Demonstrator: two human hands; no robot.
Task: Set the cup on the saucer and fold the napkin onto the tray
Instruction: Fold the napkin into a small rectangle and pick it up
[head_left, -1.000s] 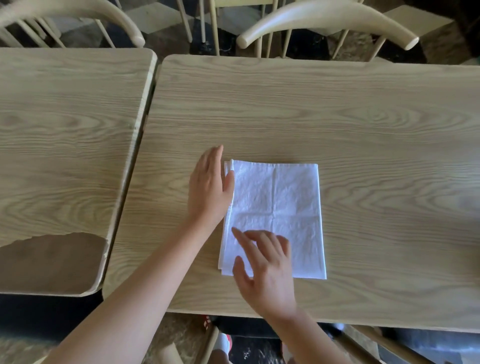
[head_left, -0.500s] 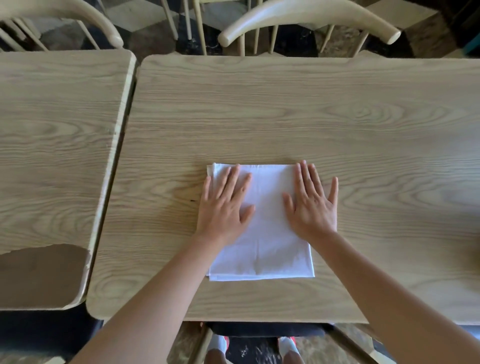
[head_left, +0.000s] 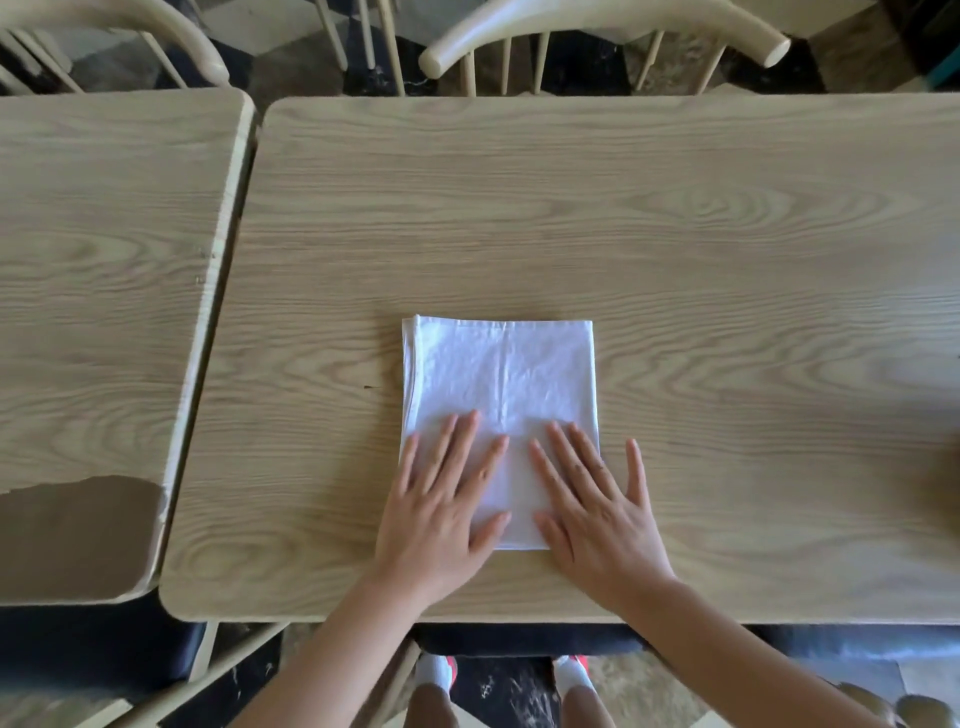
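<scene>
Count: one napkin (head_left: 501, 395), two hands, two tables, two chair backs up top.
Napkin: white, crinkly, folded into a neat rectangle with a crease running down the middle, layered edges showing along its left side. It's lying flat on the bigger table (head_left: 727, 270), a bit toward 6 o'clock from the table's centre.
Left hand (head_left: 441, 514): lying palm down, fingers spread wide and pointing to 12 o'clock, pressing on the napkin's near left corner. Not gripping anything.
Right hand (head_left: 597, 512): same deal, flat and splayed open, covering the near right corner, pinky hanging off onto bare wood.
Arms: both bare forearms are coming in from 6 o'clock, angling toward each other.
Tables: pale wood-grain tops with rounded corners. The second table (head_left: 104, 291) is sitting at 9 o'clock with a narrow gap between them, and its veneer is chipped off at the near corner.
Chairs: curved cream chair back (head_left: 597, 21) with spindles at 12 o'clock, another chair back (head_left: 130, 26) at 11.
</scene>
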